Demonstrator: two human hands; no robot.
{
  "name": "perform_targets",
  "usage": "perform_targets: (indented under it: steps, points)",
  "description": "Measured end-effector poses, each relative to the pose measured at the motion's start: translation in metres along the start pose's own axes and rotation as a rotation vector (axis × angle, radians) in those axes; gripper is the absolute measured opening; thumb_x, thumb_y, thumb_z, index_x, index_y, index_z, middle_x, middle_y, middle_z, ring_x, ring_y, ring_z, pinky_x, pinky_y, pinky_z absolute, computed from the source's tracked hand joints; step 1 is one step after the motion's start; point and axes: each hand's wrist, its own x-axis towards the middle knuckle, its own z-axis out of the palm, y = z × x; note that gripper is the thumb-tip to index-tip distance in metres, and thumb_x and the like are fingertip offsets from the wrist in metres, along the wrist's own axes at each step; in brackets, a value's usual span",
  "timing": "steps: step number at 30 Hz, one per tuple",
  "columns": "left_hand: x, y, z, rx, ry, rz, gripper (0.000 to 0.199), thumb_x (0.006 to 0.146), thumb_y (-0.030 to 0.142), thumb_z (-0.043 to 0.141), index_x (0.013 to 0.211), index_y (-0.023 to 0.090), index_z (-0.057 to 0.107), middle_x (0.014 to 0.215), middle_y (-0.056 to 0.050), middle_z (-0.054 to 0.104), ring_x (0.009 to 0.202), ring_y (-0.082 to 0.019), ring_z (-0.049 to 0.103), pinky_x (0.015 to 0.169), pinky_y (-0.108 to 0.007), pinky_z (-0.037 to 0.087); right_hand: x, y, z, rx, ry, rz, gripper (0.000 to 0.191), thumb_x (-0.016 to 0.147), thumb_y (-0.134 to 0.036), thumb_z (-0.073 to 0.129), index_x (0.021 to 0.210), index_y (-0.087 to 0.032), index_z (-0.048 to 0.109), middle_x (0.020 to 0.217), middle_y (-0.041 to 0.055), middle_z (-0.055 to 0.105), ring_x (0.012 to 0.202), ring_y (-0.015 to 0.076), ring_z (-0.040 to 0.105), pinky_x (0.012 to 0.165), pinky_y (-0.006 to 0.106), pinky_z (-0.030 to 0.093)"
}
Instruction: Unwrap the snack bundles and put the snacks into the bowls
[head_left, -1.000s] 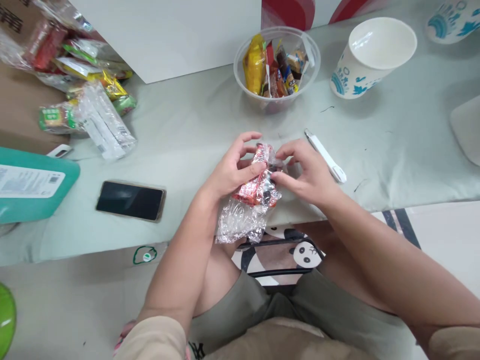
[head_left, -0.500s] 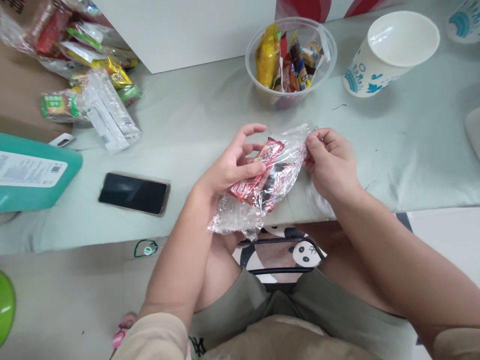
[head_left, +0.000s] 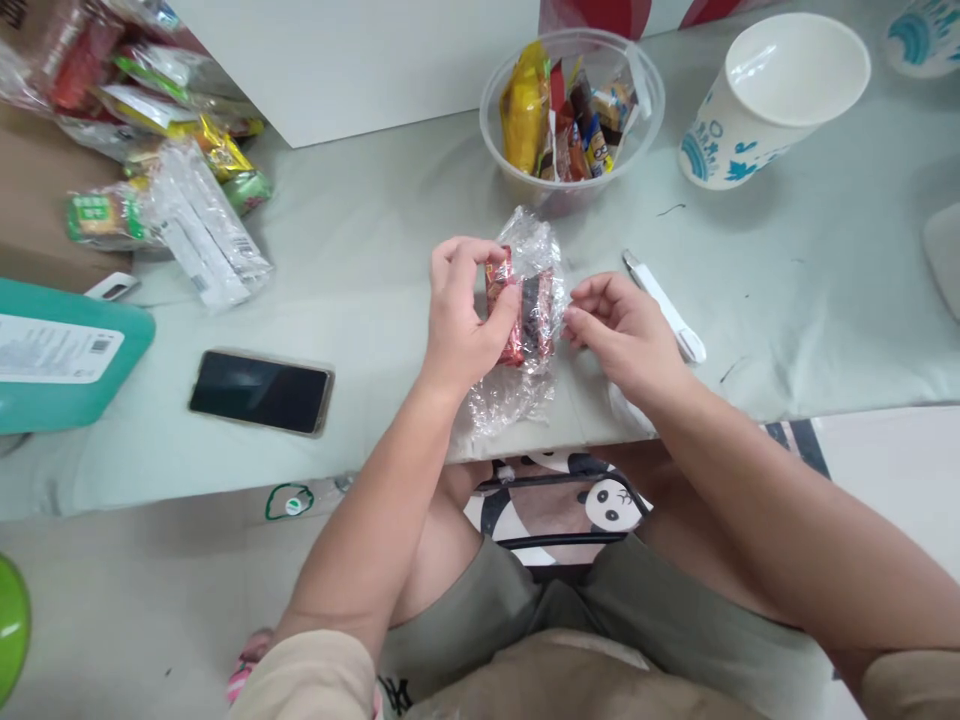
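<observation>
Near the table's front edge lies a crinkled clear plastic wrap [head_left: 514, 395] around red snack packets [head_left: 538, 310]. My left hand [head_left: 472, 305] grips a red packet [head_left: 513, 345] at the left side of the wrap, thumb on its face and fingers curled over its top. At the wrap's right edge is my right hand [head_left: 619, 330], its thumb and forefinger pinched on the clear plastic. A white utility knife [head_left: 667, 308] lies just behind my right hand, pointing up and left.
Behind the hands stands a clear bowl [head_left: 491, 130] of snacks, with a white patterned paper cup [head_left: 720, 150] to its right. A black phone [head_left: 261, 392] lies at left, near a teal container [head_left: 67, 350] and a pile of wrapped snacks [head_left: 202, 230].
Both hands and the wrapped packets have shifted; the right hand came left and down. The wrap now stands more upright in view and rests lower on the table. The white knife has come into sight.
</observation>
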Motion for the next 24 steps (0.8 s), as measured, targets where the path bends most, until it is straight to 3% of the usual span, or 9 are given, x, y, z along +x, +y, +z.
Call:
perform_targets:
  steps: [2,4,11,14,17,20,24]
  points:
    - [0.001,0.008,-0.005,0.049,-0.014,0.022,0.018,0.093,0.041,0.068,0.094,0.024,0.062,0.111,-0.008,0.056,0.113,-0.025,0.06,0.103,-0.045,0.054,0.001,-0.002,0.0,0.043,-0.02,-0.017,0.015,0.088,-0.025,0.067,0.096,-0.023,0.055,0.075,-0.0037,0.062,0.063,0.011,0.062,0.06,0.026,0.054]
    - [0.0,0.019,-0.009,0.072,-0.081,0.033,0.02,0.088,0.038,0.072,0.079,0.023,0.06,0.102,-0.007,0.055,0.102,-0.023,0.061,0.098,-0.044,0.055,0.001,-0.004,0.001,0.081,-0.027,-0.04,0.015,0.087,-0.027,0.069,0.094,-0.023,0.056,0.075,-0.0036,0.062,0.065,0.0109,0.062,0.061,0.026,0.055]
    - [-0.006,0.058,-0.011,0.207,-0.305,-0.023,0.038,0.067,0.037,0.089,0.074,0.021,0.054,0.116,-0.007,0.059,0.107,-0.025,0.062,0.084,-0.037,0.056,-0.004,-0.014,0.007,0.132,0.12,-0.118,0.016,0.093,-0.037,0.067,0.092,-0.025,0.056,0.087,0.0002,0.066,0.084,0.0167,0.072,0.077,0.034,0.061]
    - [-0.007,0.06,-0.008,0.272,-0.284,-0.026,0.03,0.074,0.025,0.081,0.071,0.021,0.051,0.114,-0.007,0.061,0.101,-0.023,0.063,0.08,-0.036,0.054,-0.006,-0.013,0.008,0.111,0.155,-0.19,0.015,0.096,-0.037,0.063,0.093,-0.026,0.054,0.09,0.0008,0.066,0.092,0.0179,0.073,0.085,0.037,0.06]
    - [-0.005,0.053,-0.01,0.183,-0.244,-0.038,0.018,0.084,0.019,0.068,0.072,0.02,0.055,0.109,-0.006,0.064,0.095,-0.02,0.065,0.079,-0.034,0.054,-0.006,-0.008,0.008,0.03,0.15,-0.228,0.013,0.098,-0.036,0.061,0.095,-0.026,0.054,0.09,0.0007,0.065,0.091,0.0167,0.071,0.084,0.035,0.06]
    - [-0.001,0.042,-0.014,0.029,-0.235,-0.041,0.019,0.094,0.027,0.062,0.076,0.021,0.059,0.108,-0.006,0.067,0.1,-0.019,0.066,0.089,-0.035,0.055,-0.006,-0.001,0.007,-0.048,0.156,-0.23,0.009,0.099,-0.034,0.058,0.097,-0.026,0.055,0.092,0.0013,0.065,0.089,0.0162,0.069,0.079,0.033,0.059]
    - [0.003,0.026,-0.016,-0.172,-0.152,-0.082,0.034,0.103,0.051,0.051,0.086,0.022,0.059,0.109,-0.006,0.069,0.109,-0.021,0.066,0.1,-0.038,0.054,-0.005,0.003,0.008,-0.113,0.214,-0.294,0.004,0.1,-0.03,0.053,0.1,-0.026,0.054,0.095,0.0029,0.064,0.092,0.0182,0.068,0.08,0.035,0.058]
